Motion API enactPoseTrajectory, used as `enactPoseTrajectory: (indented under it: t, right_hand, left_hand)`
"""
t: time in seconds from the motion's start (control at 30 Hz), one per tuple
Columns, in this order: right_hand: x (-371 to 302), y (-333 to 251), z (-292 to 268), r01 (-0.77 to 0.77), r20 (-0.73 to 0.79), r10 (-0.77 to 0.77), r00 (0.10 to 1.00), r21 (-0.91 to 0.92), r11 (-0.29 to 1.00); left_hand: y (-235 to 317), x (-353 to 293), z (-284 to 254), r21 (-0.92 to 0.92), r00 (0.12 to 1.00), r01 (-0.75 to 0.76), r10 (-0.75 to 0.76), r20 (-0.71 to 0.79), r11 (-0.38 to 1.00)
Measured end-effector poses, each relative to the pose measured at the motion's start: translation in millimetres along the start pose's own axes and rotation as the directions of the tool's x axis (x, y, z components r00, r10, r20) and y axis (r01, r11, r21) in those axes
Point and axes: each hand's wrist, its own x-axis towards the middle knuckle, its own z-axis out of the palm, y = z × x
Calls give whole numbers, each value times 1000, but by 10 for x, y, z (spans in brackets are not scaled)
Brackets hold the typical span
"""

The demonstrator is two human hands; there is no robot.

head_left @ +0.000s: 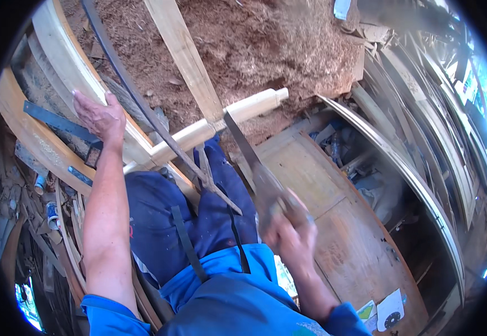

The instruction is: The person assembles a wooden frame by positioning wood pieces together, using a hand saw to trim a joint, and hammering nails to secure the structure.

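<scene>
The crosspiece (196, 133) already meets plank (78, 61) and bar (184, 53); sawing there looks unfinished. Left of it, the left hand (102, 116) rests unclenched fingers on the plank; to its lower right, the right hand (294, 229) grips the saw (248, 150), tip at the crosspiece.

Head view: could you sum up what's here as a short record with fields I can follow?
Left hand: spread on a long pale wooden beam
Right hand: blurred, grip closed around the handle of a grey metal handsaw
Blade tip: by the joint of a pale wooden crosspiece and a flat pale wooden slat; contact unclear
Crossing the crosspiece: long, thin, dark bar
Right side: wide brown wooden panel, white paper sheet on it
</scene>
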Motion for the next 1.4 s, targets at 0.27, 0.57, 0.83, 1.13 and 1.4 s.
enactPoseTrajectory:
  t: [0.27,0.57,0.83,1.13,1.4]
  right_hand:
    - [-346,31,-175,733,132,-766,630,-426,530]
    - [1056,-1083,3490,778,914,-302,-272,24,-627]
    - [1571,-1212,4877,591,828,-392,-401,-93,-801]
    - [586,442,4661,902,964,165,-211,257,-346]
    - [217,-407,3984,795,865,-425,267,51,604]
  left_hand:
    - [-48,13,-105,-23,1000,-16,15,-26,1000]
    - [-139,190,-267,-527,877,364,-92,472,768]
    - [-73,35,-60,-125,989,128,-118,90,984]
    - [-77,91,-155,-221,996,92,-91,16,971]
    - [-76,51,-148,-196,994,94,-82,69,976]
